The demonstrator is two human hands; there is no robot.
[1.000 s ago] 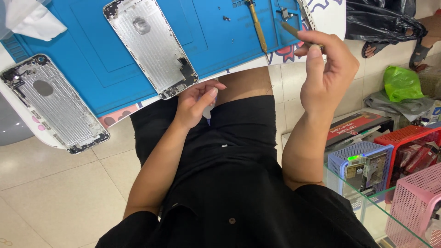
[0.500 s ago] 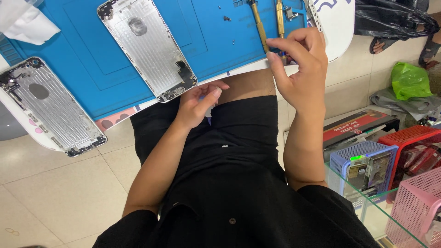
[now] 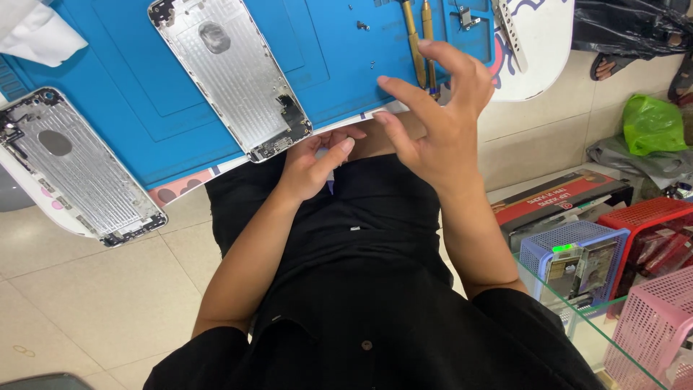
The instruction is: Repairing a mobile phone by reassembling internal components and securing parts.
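A person in black clothes sat at a table with a blue mat [image 3: 346,72] on it. The left hand [image 3: 314,166] rested low, just under the near edge of the table, above the lap. Its fingers were curled around a small pale thing [image 3: 330,172] with a bit of purple on it. Most of that small thing was hidden by the fingers, so I could not tell which way it pointed or how long it was. The left arm came up from the near side and bent in toward the middle.

The right hand [image 3: 437,119] was up higher, over the near edge of the mat. Its fingers were spread wide apart and it held nothing. The fingertips were just beside two gold tools [image 3: 419,36]. The tools lay side by side on the mat, with their long sides running from far to near. The right arm stood almost straight up from the elbow.

A silver phone shell [image 3: 231,76] lay open on the mat, slanting from far left to near right. Another silver phone shell [image 3: 72,170] lay to the left, slanting the same way.
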